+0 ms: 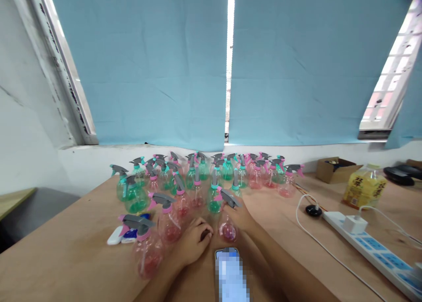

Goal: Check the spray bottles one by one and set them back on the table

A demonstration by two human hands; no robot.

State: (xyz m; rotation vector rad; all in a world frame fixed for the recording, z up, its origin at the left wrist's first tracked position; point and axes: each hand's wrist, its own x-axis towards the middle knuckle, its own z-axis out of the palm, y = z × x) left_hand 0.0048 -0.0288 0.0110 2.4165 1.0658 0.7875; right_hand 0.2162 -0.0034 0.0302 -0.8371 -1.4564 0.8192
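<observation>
My right hand (pixel 241 213) is closed round the neck of a pink spray bottle (pixel 227 231) with a grey and pink trigger head. That bottle stands upright on the table, just beyond a phone (pixel 231 278). To its left, my left hand (pixel 196 241) rests low over the table with its fingers curled. A small dark spot (pixel 205 234) shows between the thumb and fingers; what it is I cannot make out. Close by on the left stand another pink spray bottle (pixel 170 225) and a nearer pink spray bottle (pixel 147 253).
Several green and pink spray bottles (pixel 198 192) crowd the back of the table. Left lie a white object (pixel 115 235) and a blue-and-white packet (pixel 129 235). On the right are a power strip (pixel 372 249), cables, a yellow drink bottle (pixel 364 185) and a cardboard box (pixel 334 172).
</observation>
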